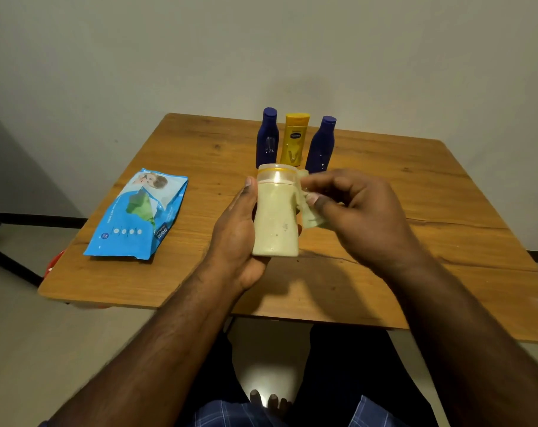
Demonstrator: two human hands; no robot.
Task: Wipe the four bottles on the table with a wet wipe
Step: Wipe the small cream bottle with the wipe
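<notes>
My left hand (pixel 240 232) grip wraps cream bottle (pixel 276 220), frame centre; right hand (pixel 351 208) grip pinches limp wet wipe (pixel 307 211). Smooth plastic, likely slippery: hold mid-body.

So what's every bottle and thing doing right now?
Cream bottle: lifted off the table, lid on, gripped by the left hand.
Wipe: pinched in the right hand, against the cream bottle.
Left blue bottle: standing, capped.
Yellow bottle: standing, closed.
Right blue bottle: standing, capped.
Wipe pack: lying flat on the table.
</notes>
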